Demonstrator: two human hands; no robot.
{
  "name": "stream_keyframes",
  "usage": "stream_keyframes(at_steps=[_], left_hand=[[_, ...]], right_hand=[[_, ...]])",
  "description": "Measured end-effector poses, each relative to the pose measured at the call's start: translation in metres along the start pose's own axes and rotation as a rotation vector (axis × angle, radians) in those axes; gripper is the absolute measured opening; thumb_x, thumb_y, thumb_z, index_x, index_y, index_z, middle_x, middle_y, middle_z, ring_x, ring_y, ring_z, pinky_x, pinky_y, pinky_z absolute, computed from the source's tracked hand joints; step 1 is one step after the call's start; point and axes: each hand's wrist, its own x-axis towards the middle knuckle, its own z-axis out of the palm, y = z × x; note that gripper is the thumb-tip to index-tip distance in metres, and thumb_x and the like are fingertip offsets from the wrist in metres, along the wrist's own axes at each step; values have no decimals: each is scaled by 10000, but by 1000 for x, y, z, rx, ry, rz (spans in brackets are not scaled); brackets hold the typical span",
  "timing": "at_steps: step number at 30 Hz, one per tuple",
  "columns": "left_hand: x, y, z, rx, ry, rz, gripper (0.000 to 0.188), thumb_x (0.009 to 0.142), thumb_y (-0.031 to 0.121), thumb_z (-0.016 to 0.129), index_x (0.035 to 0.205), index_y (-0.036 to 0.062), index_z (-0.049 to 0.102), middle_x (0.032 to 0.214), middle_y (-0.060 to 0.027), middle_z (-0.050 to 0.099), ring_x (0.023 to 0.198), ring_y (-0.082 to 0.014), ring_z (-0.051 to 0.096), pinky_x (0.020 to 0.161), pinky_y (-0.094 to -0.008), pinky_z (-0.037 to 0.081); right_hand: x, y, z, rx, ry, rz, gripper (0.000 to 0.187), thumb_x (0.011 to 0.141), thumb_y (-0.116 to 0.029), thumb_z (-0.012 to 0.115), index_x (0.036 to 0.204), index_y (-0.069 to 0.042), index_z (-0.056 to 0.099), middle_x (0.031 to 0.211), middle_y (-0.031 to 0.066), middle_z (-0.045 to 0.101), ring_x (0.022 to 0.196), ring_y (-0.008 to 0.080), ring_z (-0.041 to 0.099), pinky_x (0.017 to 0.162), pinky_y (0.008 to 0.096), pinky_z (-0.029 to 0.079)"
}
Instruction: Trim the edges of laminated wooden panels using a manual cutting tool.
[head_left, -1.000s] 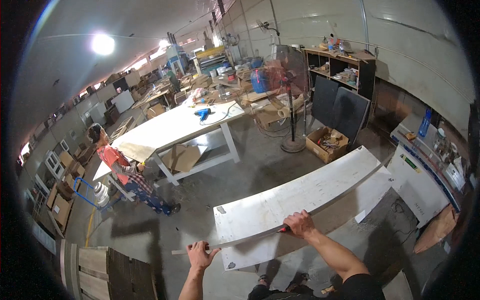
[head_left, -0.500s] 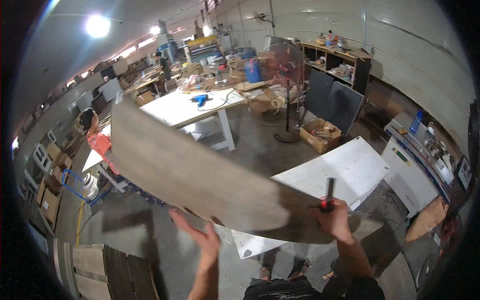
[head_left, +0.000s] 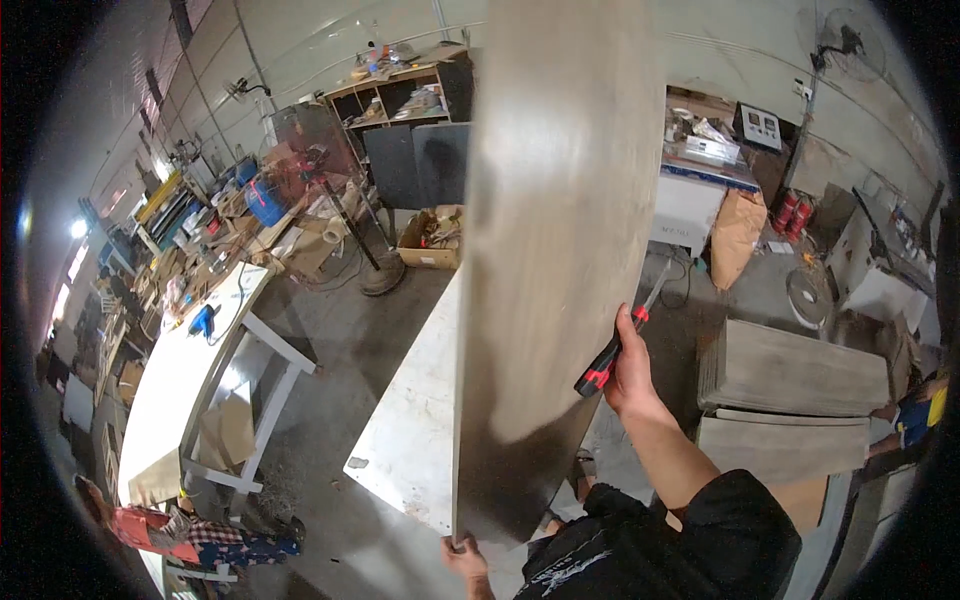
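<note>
A long grey-brown wooden board stands nearly upright in front of me, its top beyond the picture's upper edge. My right hand grips its right edge at mid height, and the same hand holds a slim red-and-black hand tool. My left hand clasps the board's lower left corner near the bottom of the picture. Behind the board lies a white worktable, partly hidden by it.
A stack of similar boards lies at the right. A long white table stands at the left, with a person in red crouched beside it. A pedestal fan, a cardboard box and shelves stand behind.
The board has been lifted off the white table and swung from flat, through a slant, to nearly upright. My left hand has dropped to its lower corner.
</note>
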Motion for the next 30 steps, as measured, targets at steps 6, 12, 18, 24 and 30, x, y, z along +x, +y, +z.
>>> stream_keyframes(at_steps=[6,12,18,24,30], left_hand=[[61,9,-70,467,104,61,206,1026,227,635,994,25,615,841,-80,696,682,-131,617,599,-272,503],[81,153,-9,804,-160,-80,537,1032,545,534,862,82,747,661,-42,644,551,-180,549,590,-358,468],[131,121,3,1232,-256,-86,770,968,722,464,763,40,757,681,-160,685,705,-312,654,730,-457,500],[202,117,88,1289,-368,-130,752,1024,630,421,899,-42,735,852,-295,693,831,-475,679,778,-539,519],[251,92,98,1251,-607,200,682,971,487,642,1499,85,483,1685,-244,153,1561,-444,100,1209,-709,83]], right_hand=[[26,61,-72,110,335,321,667,972,-580,642,1384,-64,547,1204,117,693,998,259,697,888,432,555],[78,161,-167,59,679,586,647,909,-484,740,1383,-88,546,1314,95,617,1198,289,603,1015,548,470],[135,202,-181,33,751,556,461,950,-414,681,1147,-9,581,791,183,628,472,303,582,419,437,453],[199,184,-160,14,684,443,463,907,-362,754,1200,-39,599,1055,70,638,974,202,615,816,394,530],[145,179,-130,-286,634,300,353,909,-336,765,1104,-63,653,952,26,646,933,167,614,765,351,515]])
